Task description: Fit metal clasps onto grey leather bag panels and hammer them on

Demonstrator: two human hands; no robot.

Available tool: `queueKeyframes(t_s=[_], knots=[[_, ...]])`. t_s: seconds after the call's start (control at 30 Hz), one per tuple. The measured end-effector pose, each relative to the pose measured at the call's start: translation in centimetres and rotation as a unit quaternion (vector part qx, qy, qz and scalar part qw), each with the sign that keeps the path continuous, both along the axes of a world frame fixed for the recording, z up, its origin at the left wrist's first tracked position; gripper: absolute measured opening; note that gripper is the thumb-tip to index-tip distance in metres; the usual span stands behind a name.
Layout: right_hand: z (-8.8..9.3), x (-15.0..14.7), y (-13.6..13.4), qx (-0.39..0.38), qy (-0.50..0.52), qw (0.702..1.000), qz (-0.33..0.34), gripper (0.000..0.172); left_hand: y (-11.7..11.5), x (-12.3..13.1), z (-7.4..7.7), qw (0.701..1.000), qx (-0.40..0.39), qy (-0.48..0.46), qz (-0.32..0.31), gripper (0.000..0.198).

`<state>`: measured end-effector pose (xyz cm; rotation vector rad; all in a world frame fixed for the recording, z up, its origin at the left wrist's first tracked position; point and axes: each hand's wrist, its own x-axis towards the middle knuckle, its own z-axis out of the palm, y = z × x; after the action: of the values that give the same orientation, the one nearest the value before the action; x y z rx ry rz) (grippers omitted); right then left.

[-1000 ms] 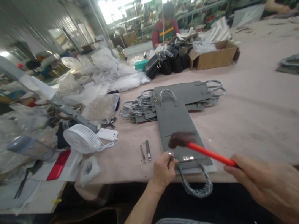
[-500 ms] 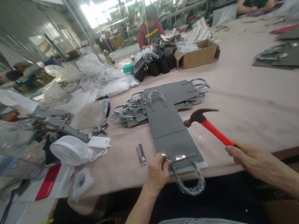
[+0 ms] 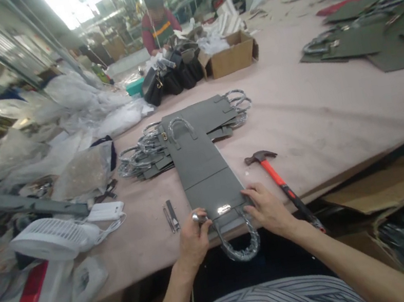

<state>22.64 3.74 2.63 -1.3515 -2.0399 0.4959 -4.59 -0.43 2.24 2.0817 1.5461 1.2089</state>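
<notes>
A long grey bag panel (image 3: 205,171) lies on the pink table (image 3: 337,117), its wrapped handle (image 3: 242,248) hanging over the near edge and a shiny metal clasp (image 3: 224,209) near that end. My left hand (image 3: 194,238) is closed on a small metal piece (image 3: 197,218) at the panel's near left corner. My right hand (image 3: 268,207) rests on the panel's near right corner, fingers curled over its edge. A hammer with a red handle (image 3: 275,177) lies on the table just right of my right hand.
A stack of grey panels with wrapped handles (image 3: 197,125) lies beyond. Two small metal tools (image 3: 170,216) sit left of the panel; a white fan (image 3: 51,239) and plastic bags farther left. A cardboard box (image 3: 230,55), black bags and workers are across the table.
My right hand has put the hammer down on the table and moved left onto the panel's near right corner. My left hand has stayed at the near left corner.
</notes>
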Motion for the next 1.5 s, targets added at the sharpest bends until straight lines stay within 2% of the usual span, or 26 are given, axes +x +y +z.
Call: queueKeyframes(t_s=[0.2, 0.37, 0.43, 0.57, 0.63, 0.7, 0.73, 0.8, 0.83, 0.87, 0.97, 1.1, 1.27, 1.5], knots=[[-1.9, -0.7, -0.7, -0.028, 0.055, 0.998, -0.019, 0.04, -0.3, 0.1, 0.5, 0.997, 0.032, 0.028, -0.063, 0.012], [-2.1, -0.5, -0.6, -0.047, 0.077, 0.996, -0.019, 0.038, -0.3, -0.3, 0.4, 0.997, -0.022, -0.061, 0.038, 0.005], [-2.1, -0.6, -0.7, -0.05, 0.079, 0.995, -0.026, 0.038, -0.3, -0.6, 0.6, 0.995, -0.043, -0.075, 0.042, 0.006], [-2.3, -0.6, -0.8, -0.059, 0.079, 0.995, -0.023, 0.038, -0.6, -0.9, 1.3, 0.999, -0.021, -0.017, -0.043, 0.009], [-2.4, -0.5, -0.8, -0.061, 0.076, 0.995, -0.019, 0.039, -0.7, -0.8, 1.2, 0.998, -0.03, -0.018, -0.06, 0.01], [-2.5, -0.5, -0.8, -0.059, 0.072, 0.996, -0.02, 0.04, -0.7, -0.9, 0.9, 0.992, -0.077, -0.103, 0.0, 0.007], [-2.5, -0.5, -0.8, -0.057, 0.068, 0.996, -0.021, 0.04, -0.7, -1.0, 0.7, 0.978, -0.104, -0.174, 0.051, 0.009], [-2.5, -0.5, -0.9, -0.056, 0.063, 0.996, -0.023, 0.04, -0.6, -1.2, 0.5, 0.931, -0.153, -0.302, 0.138, 0.017], [-2.4, -0.5, -0.9, -0.055, 0.061, 0.996, -0.024, 0.039, -0.5, -1.3, 0.5, 0.914, -0.166, -0.335, 0.159, 0.019], [-2.4, -0.5, -1.0, -0.052, 0.059, 0.997, -0.024, 0.039, -0.4, -1.3, 0.7, 0.909, -0.171, -0.344, 0.162, 0.019], [-2.3, -0.5, -1.0, -0.043, 0.055, 0.997, -0.025, 0.038, 0.0, -0.2, 1.9, 0.939, -0.161, -0.283, 0.109, 0.011], [-2.2, -0.4, -0.9, -0.061, 0.052, 0.997, -0.02, 0.039, 1.5, 3.8, 3.1, 0.96, -0.15, -0.233, 0.038, 0.013], [-2.4, -0.3, -1.0, -0.067, 0.054, 0.996, -0.033, 0.044, 3.3, 7.8, 2.6, 0.97, -0.143, -0.194, -0.007, 0.013], [-2.4, -0.3, -1.1, -0.056, 0.057, 0.996, -0.026, 0.043, 4.0, 8.6, 2.2, 0.978, -0.135, -0.16, -0.018, 0.011]])
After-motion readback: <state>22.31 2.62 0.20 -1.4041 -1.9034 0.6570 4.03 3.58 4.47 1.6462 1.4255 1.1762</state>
